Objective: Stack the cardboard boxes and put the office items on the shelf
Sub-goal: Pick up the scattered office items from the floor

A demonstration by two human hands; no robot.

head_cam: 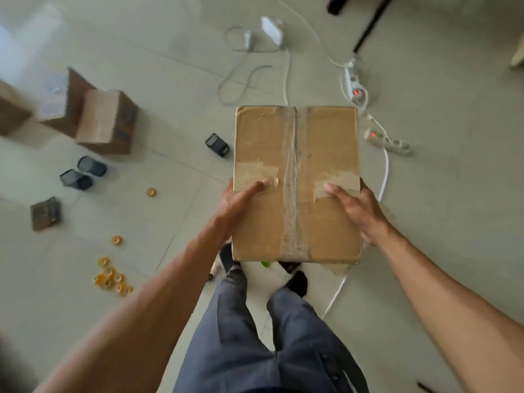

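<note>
Above the person's legs, the left hand (238, 199) and the right hand (357, 208) grip the taped cardboard box (296, 182) at its two sides, thumbs on top, holding it over the floor (439, 222). Further left stand other cardboard boxes (105, 123). I judge the stacking step is in hand; next it must be carried there and lowered squarely.

A taped-shut cardboard box (296, 182) is held level above the floor, flaps closed.
</note>
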